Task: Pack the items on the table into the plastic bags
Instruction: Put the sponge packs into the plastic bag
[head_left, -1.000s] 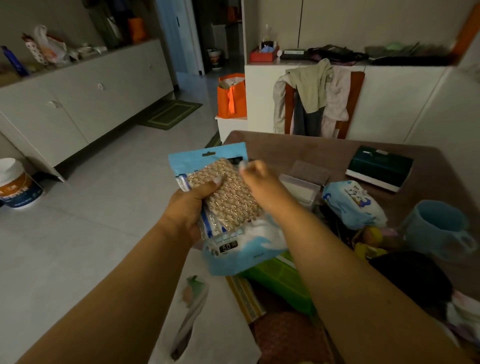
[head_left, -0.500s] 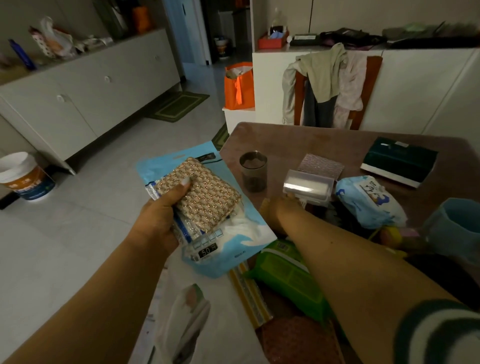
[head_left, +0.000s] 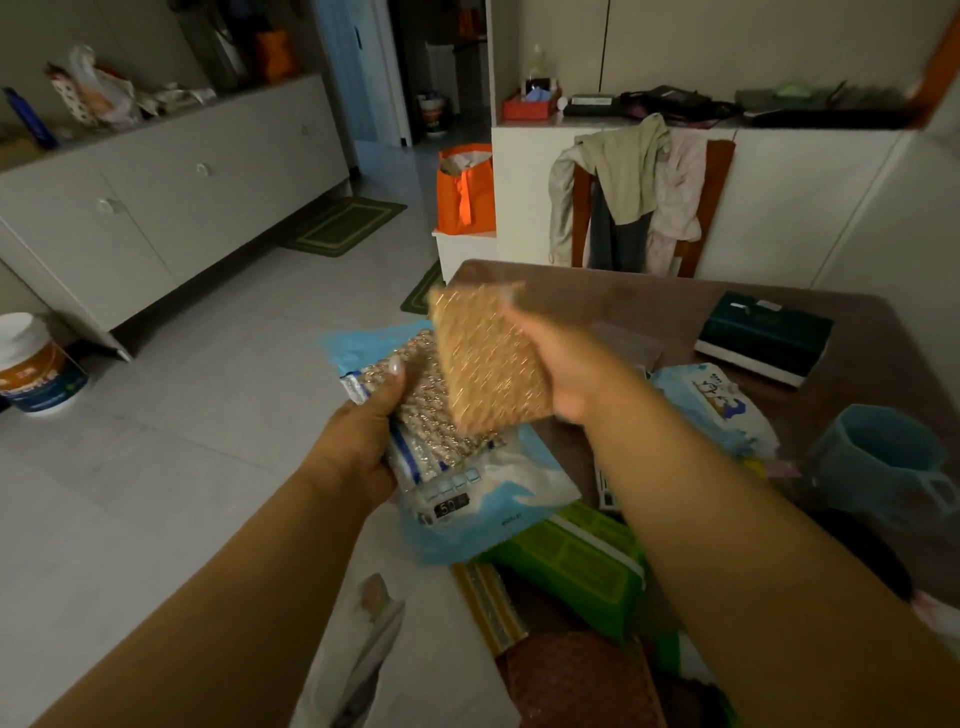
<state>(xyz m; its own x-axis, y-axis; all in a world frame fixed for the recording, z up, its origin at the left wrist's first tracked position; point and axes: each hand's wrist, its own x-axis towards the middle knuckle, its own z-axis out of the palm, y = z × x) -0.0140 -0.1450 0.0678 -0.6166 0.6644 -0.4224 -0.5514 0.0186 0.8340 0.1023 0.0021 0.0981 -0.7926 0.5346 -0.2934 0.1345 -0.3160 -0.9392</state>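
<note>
Left hand (head_left: 363, 441) out over the floor just off the counter (head_left: 649, 306) edge, thumb clamped across a woven gold pouch (head_left: 436, 415) stacked on a blue plastic bag (head_left: 488, 499). Bag's long axis running away from the body, top edge tipped up and leftward. Right hand (head_left: 566, 364) raised beside it, gripping a second gold pouch (head_left: 488, 358), blurred, held nearly upright, overlapping the first. Both forearms extended forward. Green packet (head_left: 576, 561) lying on the counter just below.

Two bare arms reach out from the bottom. No sleeves show on them. The left hand (head_left: 363, 441) has a long, pale, shiny thumbnail. The right hand (head_left: 561, 364) looks blurry.
</note>
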